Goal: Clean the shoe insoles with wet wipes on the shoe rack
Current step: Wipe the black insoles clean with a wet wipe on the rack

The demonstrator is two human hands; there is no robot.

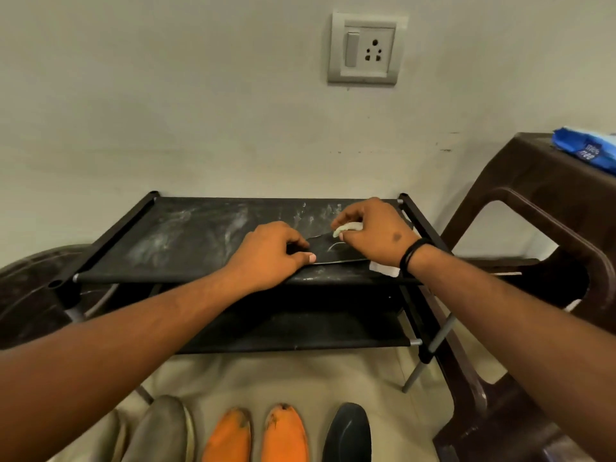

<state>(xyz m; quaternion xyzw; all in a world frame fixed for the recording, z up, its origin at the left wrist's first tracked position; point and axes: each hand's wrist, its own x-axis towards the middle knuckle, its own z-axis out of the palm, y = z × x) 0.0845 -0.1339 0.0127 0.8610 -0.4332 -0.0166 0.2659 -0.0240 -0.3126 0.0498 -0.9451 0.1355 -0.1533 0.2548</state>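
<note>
A black insole lies flat on the top shelf of the black shoe rack, toward its right side. My left hand presses down on the insole's left end with fingers and thumb. My right hand is shut on a bunched white wet wipe and holds it against the insole's far edge. A second white wipe lies on the shelf under my right wrist, partly hidden. A blue wet-wipe pack rests on the brown plastic stool at the right.
On the floor in front of the rack lie several insoles: two grey, two orange and one black. A brown plastic stool stands close to the rack's right side. The wall with a socket is just behind.
</note>
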